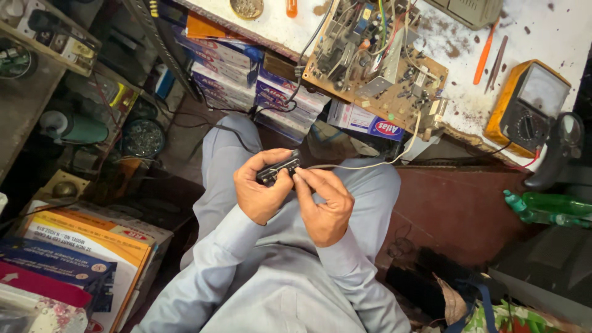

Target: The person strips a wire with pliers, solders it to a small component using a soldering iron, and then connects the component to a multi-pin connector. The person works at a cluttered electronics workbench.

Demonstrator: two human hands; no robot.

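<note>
Over my lap, both hands hold a small black electronic part (279,169). My left hand (260,188) wraps around it from the left, thumb on top. My right hand (325,206) pinches its right end with thumb and fingers. A pale wire (370,165) runs from the part up to a brown circuit board (376,61) crowded with components, which overhangs the edge of the white, stained workbench (555,31). My grey sleeves and trousers fill the lower middle.
A yellow multimeter (529,108) and an orange screwdriver (485,52) lie on the bench. Stacked cartons (246,68) sit under the bench. Printed boxes (80,253) are at lower left, a green bottle (549,208) at right, cluttered shelves (49,37) at upper left.
</note>
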